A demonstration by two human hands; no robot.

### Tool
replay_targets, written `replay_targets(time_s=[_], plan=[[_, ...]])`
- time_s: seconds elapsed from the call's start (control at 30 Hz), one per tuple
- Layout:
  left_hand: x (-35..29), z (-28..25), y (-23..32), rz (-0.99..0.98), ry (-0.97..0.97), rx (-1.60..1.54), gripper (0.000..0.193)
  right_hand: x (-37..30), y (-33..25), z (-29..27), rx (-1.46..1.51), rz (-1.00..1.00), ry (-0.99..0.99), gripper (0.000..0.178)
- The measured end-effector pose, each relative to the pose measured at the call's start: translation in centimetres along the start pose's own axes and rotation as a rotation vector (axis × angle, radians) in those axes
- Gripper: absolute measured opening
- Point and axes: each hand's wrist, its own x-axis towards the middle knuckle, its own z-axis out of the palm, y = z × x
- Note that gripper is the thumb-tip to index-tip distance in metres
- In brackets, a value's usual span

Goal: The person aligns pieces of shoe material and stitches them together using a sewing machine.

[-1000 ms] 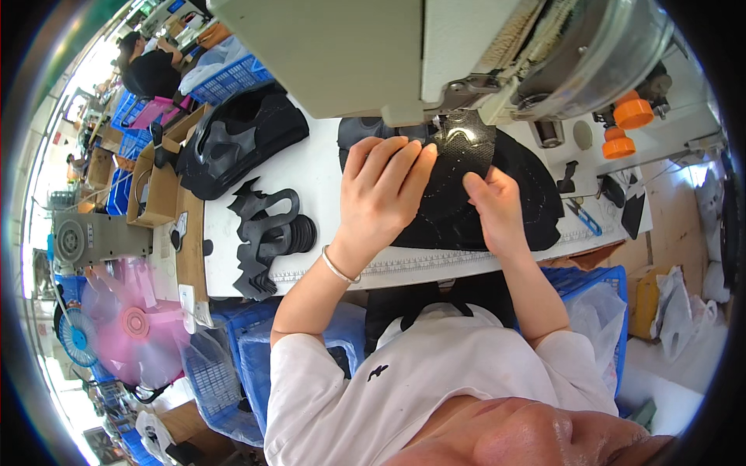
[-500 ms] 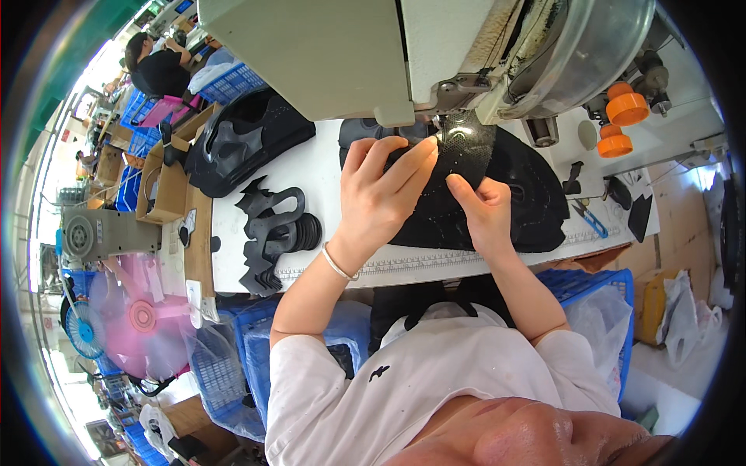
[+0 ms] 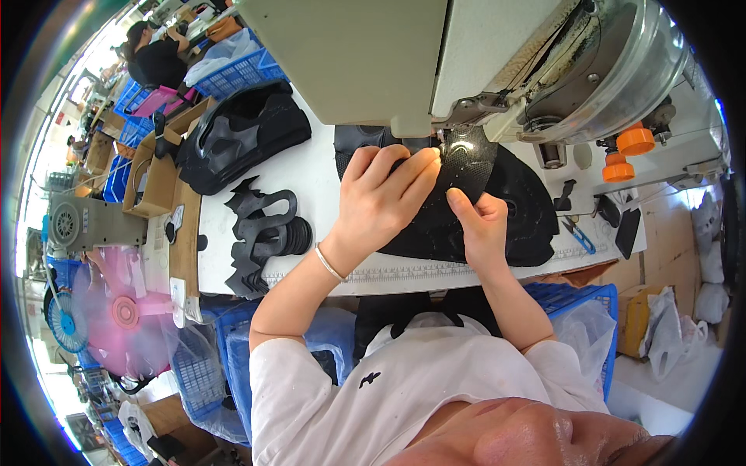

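Note:
Under the head of a large sewing machine (image 3: 342,62) lies a black fabric piece (image 3: 423,233) with a shiny, dotted black panel (image 3: 475,159) on top. My left hand (image 3: 385,190) is closed on the work right beside the needle area, fingers bent together with the tips pressed on the panel's edge. A light bangle circles that wrist. To its right, my right hand (image 3: 483,225) pinches the near part of the panel, thumb uppermost and the other fingers curled below. The hands hide part of the panel, and the needle tip is hard to make out.
Black moulded padded pieces (image 3: 241,140) are piled at the left of the white table, with a stack of wavy black cut parts (image 3: 268,237) nearer. Blue-handled snips (image 3: 579,235) lie at right. A ruler strip (image 3: 373,273) follows the front edge. A pink fan (image 3: 124,311) stands left.
The whole view has shifted a little, so the table and its things appear further left and the machine further right. Both hands keep nearly the same hold on the black work.

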Motion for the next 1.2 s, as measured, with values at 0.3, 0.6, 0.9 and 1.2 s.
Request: replay_targets(time_s=[0.3,0.6,0.9,1.2], plan=[[0.1,0.1,0.5,-0.034,0.018,0.008,0.027,0.1,0.4,-0.7,0.010,0.032,-0.012,0.016],[0.3,0.2,1.5,-0.099,0.018,0.032,0.027,0.4,-0.6,-0.6,0.010,0.036,-0.032,0.015],[0.4,0.3,1.6,-0.149,0.016,0.030,0.029,0.7,-0.4,-0.9,0.059,0.031,-0.041,0.016],[0.6,-0.1,2.3,-0.198,-0.036,0.047,0.028,0.6,-0.8,-0.4,0.048,0.013,-0.023,0.016]])
